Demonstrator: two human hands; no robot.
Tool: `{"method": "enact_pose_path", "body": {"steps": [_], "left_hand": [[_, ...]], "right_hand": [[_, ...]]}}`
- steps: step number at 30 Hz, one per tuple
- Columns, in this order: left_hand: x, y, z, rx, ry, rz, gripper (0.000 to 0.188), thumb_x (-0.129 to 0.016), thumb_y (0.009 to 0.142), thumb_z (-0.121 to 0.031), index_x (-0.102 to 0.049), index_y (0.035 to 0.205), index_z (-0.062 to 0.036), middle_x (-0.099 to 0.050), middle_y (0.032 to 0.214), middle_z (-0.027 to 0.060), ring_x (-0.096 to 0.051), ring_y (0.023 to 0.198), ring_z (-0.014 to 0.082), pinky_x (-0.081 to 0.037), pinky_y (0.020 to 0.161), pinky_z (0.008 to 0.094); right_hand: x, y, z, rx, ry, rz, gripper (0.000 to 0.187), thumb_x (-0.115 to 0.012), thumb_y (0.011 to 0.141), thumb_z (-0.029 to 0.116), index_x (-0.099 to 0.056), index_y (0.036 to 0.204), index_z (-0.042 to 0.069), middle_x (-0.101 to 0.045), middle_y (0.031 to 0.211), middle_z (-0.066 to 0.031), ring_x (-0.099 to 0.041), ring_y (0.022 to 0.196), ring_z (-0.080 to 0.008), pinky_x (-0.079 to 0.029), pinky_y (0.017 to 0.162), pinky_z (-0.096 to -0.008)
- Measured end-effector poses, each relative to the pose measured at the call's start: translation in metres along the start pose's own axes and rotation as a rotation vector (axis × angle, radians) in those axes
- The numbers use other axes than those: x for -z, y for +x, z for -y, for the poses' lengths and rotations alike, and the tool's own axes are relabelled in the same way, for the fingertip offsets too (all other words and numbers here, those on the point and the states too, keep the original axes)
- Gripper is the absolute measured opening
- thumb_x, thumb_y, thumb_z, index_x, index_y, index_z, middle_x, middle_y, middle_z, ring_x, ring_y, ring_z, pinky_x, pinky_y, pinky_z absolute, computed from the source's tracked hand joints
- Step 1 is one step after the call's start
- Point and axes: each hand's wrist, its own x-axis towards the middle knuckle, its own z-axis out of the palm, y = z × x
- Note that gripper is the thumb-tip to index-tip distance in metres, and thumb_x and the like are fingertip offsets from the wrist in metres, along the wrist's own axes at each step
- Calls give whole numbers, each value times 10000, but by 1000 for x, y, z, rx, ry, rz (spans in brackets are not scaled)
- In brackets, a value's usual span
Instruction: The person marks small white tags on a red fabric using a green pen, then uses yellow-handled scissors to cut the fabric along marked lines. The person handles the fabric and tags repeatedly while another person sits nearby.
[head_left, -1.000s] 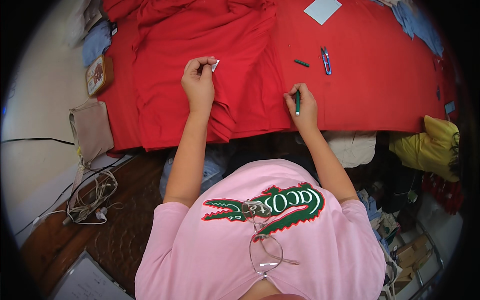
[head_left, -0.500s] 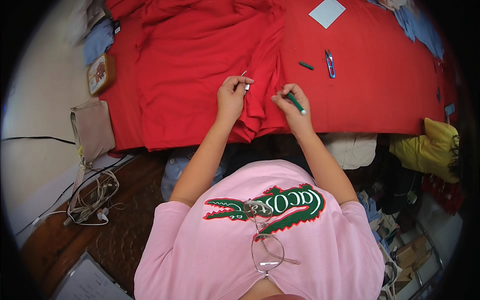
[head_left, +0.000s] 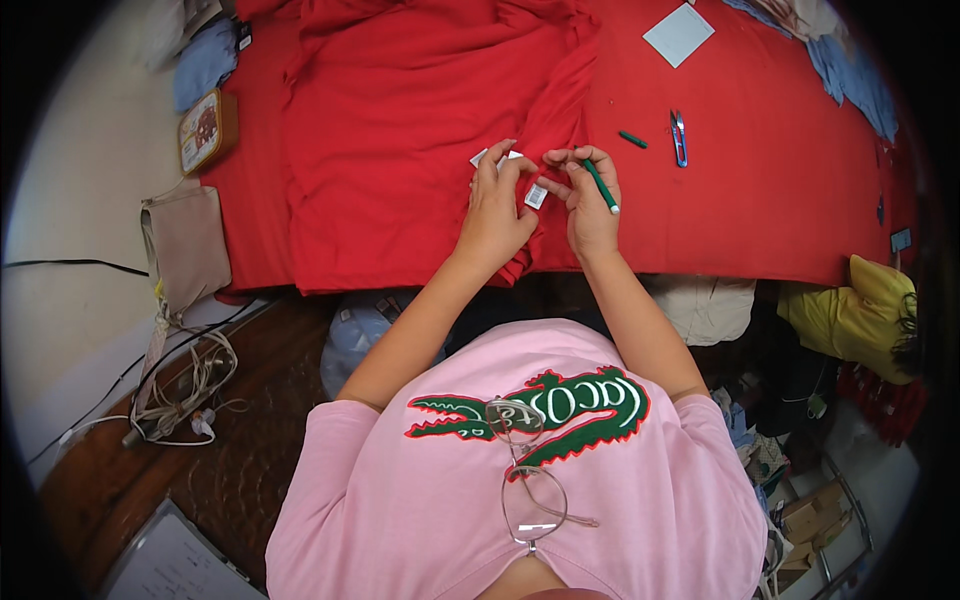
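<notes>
Red cloth [head_left: 400, 120] lies bunched on the table. Over its right edge, my left hand [head_left: 492, 215] has its fingers bent and apart, the fingertips over a white tag [head_left: 480, 158]. Between my two hands a small white label [head_left: 536, 196] with dark print shows against the red. My right hand [head_left: 592, 215] grips a green pen [head_left: 598, 182], its white end pointing back toward me. Some fingers of that hand reach out beside the label; whether they touch it I cannot tell.
On the red tablecloth [head_left: 740, 200], right of my hands, are a green pen cap [head_left: 632, 139], blue-handled thread snips [head_left: 679, 138] and a white paper [head_left: 679, 35]. A plastic tub [head_left: 205, 130] and beige pouch [head_left: 186, 240] sit left. A yellow bundle [head_left: 855, 310] hangs at right.
My left hand has moved right and its fingers have spread from a pinch. The label and tag now show more fully. The pen stays in my right hand. The view has shifted slightly.
</notes>
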Motion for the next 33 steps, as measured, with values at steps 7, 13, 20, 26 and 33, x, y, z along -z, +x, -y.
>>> {"method": "enact_pose_path", "body": {"steps": [7,13,20,26,33], "left_hand": [[0,1,13,-139,311,35,417,-874,740,-175,-680,1098,-84,-528,1451,160,-495,1367,379,-381,1140,538],[-5,8,13,-326,389,-34,517,-918,732,-253,-659,1144,-76,-583,1354,126,-567,1270,356,-403,1104,518],[-12,3,24,-301,248,144,461,-884,775,-207,-633,1136,-67,-624,1245,121,-620,1157,330,-489,974,458],[-18,11,27,-115,66,61,258,-842,822,-109,-707,1018,-8,-691,999,122,-689,885,307,-544,779,400],[-8,10,37,435,-576,63,194,-784,948,-80,-789,1091,51,-784,961,81,-702,904,113,-546,801,267]], "right_hand": [[8,11,25,114,-343,67,374,-450,1160,243,-586,1418,10,-697,1096,-99,-684,1031,-172,-588,923,-347],[15,12,12,144,-472,44,426,-518,1150,330,-701,1363,9,-605,900,12,-543,813,-81,-550,834,-289],[23,-9,-1,-166,-157,-37,417,-543,1140,348,-740,1267,3,-543,831,37,-530,775,-67,-554,793,-264],[5,-2,2,-132,-163,88,382,-548,1139,293,-701,1288,-24,-577,885,11,-559,812,-71,-575,821,-267],[12,-1,-1,96,-366,149,72,-640,1066,62,-672,1078,-2,-662,940,-9,-634,854,-73,-537,789,-231]]}}
